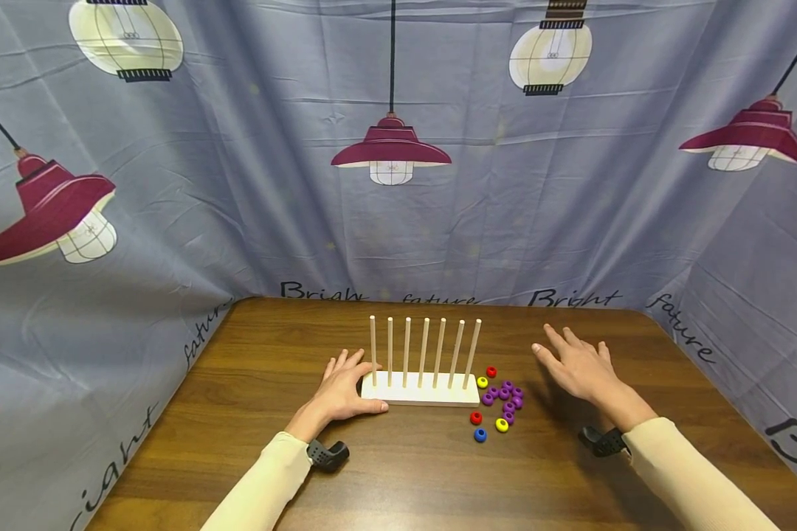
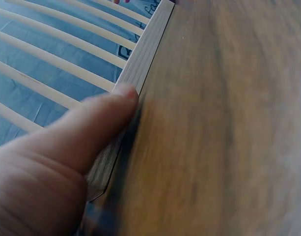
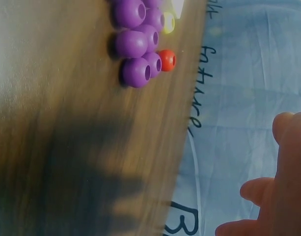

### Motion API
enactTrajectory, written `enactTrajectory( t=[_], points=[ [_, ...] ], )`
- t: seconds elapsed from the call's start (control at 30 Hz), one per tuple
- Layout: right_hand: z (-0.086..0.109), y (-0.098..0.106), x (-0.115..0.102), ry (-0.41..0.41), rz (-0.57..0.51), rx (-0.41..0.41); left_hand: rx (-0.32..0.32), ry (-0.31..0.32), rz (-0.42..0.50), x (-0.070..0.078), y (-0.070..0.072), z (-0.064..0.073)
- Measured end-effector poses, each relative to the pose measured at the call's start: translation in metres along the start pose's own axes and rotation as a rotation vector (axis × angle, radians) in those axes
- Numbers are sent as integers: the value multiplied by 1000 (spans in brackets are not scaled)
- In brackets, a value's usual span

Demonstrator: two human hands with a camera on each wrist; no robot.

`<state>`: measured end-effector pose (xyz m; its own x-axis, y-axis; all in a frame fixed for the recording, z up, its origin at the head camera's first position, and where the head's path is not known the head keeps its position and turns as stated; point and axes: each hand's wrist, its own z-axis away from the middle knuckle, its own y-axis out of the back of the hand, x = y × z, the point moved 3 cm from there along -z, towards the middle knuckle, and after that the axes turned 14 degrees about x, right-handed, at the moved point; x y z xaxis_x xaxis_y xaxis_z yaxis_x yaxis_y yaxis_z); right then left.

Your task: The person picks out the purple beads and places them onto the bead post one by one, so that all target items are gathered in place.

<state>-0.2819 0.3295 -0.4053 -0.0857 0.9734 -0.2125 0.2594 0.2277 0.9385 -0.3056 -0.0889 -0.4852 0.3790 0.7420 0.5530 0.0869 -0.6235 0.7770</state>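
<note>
A pale wooden peg rack (image 1: 420, 398) with several upright bare pegs stands mid-table. My left hand (image 1: 337, 391) grips its left end, thumb along the front edge and index finger at the back. Up close in the left wrist view, the thumb (image 2: 106, 115) presses against the side of the base. Over the table at the right, my right hand (image 1: 579, 369) is held with fingers spread and nothing in it. Between that hand and the rack lie several purple beads (image 1: 505, 394), two red beads (image 1: 476, 418), two yellow beads (image 1: 501, 425) and one blue bead (image 1: 480, 435).
The brown wooden table (image 1: 239, 369) reaches back to a grey-blue curtain (image 1: 292, 199) printed with lamps and lettering. That same cloth hangs along the left and right sides. Each wrist wears a black strap with a small device (image 1: 328, 456).
</note>
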Motion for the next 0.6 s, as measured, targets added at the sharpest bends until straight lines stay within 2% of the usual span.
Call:
enactTrajectory(
  t=[0.6],
  points=[
    [0,-9,-9,-10,-112,59,17,-4,-11,1,0,2]
  ],
)
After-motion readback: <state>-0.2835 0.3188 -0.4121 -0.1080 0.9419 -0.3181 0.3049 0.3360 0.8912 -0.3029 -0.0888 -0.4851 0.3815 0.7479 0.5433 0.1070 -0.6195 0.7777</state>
